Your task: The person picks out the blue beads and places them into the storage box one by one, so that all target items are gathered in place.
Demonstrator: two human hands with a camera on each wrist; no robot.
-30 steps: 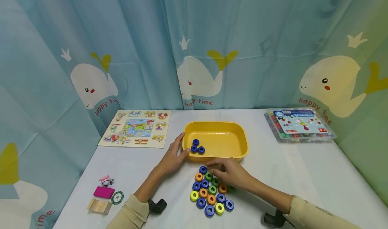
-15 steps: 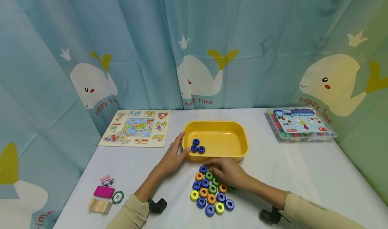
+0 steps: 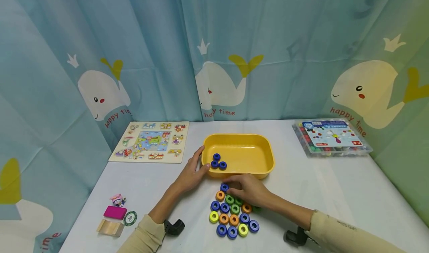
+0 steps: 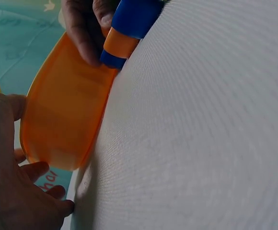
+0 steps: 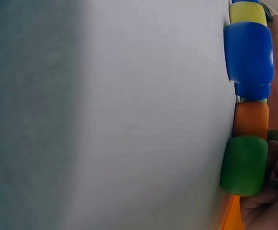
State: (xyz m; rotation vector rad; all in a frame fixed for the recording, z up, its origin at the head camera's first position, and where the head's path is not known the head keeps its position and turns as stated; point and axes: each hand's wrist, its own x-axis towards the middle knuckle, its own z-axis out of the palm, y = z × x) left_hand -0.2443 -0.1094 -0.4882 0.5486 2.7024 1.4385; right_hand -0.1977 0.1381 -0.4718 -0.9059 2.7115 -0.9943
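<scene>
My left hand (image 3: pixel 191 175) holds the near-left corner of a yellow plastic tray (image 3: pixel 248 170), its thumb at the rim and its fingers along the outer side. Inside the tray's left part lie blue ring beads (image 3: pixel 216 157). Just in front of the tray, my right hand (image 3: pixel 249 189) has thumb and index finger about the farthest blue ring bead (image 3: pixel 224 188) of a group on the table. Orange bead (image 3: pixel 233 220), green bead (image 3: pixel 235 209) and yellow bead (image 3: pixel 242 230) pieces lie close together there. The right palm hides part of the group; a green bead (image 5: pixel 244 165) shows beside it in the right wrist view.
At the back left lies a wooden picture puzzle board (image 3: pixel 151 141). A clear box of coloured pieces (image 3: pixel 331 137) stands at the back right. Front left are a small figurine (image 3: pixel 118 199), a magenta block (image 3: pixel 115 212), a green-and-white chip (image 3: pixel 130 218) and a wooden block (image 3: pixel 110 227).
My right hand has moved a little left, its fingertips now around the far blue bead. Several beads on the group's left side have shifted slightly. The left hand and tray stay put.
</scene>
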